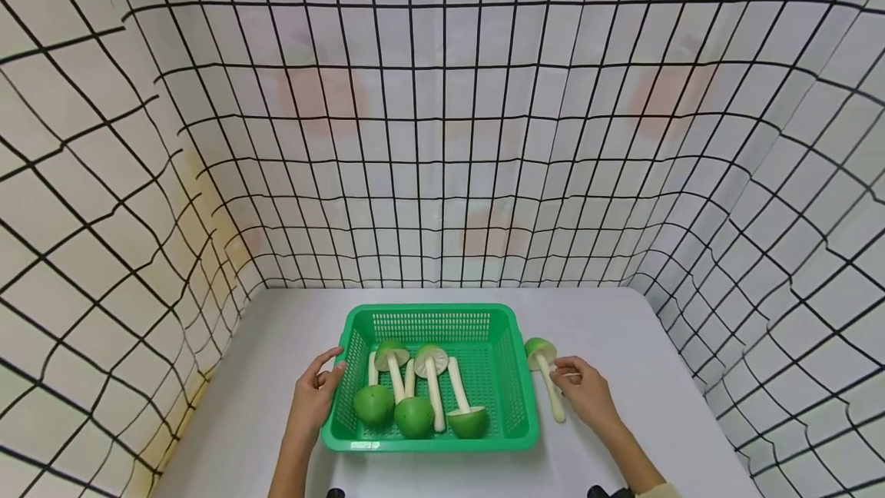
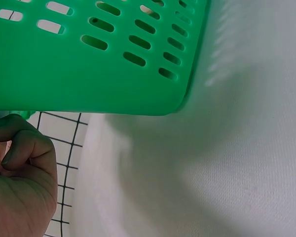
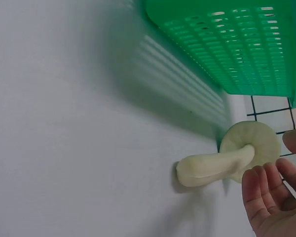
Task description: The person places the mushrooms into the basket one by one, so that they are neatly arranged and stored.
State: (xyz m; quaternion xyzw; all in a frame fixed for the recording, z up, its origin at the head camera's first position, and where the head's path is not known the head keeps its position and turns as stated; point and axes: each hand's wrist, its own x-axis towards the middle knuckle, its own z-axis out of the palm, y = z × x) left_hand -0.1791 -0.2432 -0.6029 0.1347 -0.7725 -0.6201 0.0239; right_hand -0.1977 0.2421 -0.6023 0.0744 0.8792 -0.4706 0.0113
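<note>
A green plastic basket (image 1: 432, 444) holds several mushrooms with green caps and long white stems; one mushroom (image 1: 415, 416) lies with its domed cap facing up, and another mushroom (image 1: 432, 362) shows its pale underside. At the basket's left rim, my left hand (image 1: 314, 396) grips the edge with thumb and bent fingers; the left wrist view cuts off the fingertips. Outside the basket, on its right, a single mushroom (image 1: 542, 357) lies on the table, stem toward me. My right hand (image 1: 586, 393) is beside that stem; in the right wrist view its fingers (image 3: 269, 185) and thumb are spread apart, holding nothing.
A white table (image 1: 622, 344) carries the basket and the loose mushroom. Black wire grid (image 1: 442, 137) over pale sheeting walls in the back and both sides. Two dark objects (image 1: 335, 493) poke in at the lower frame edge near the wrists.
</note>
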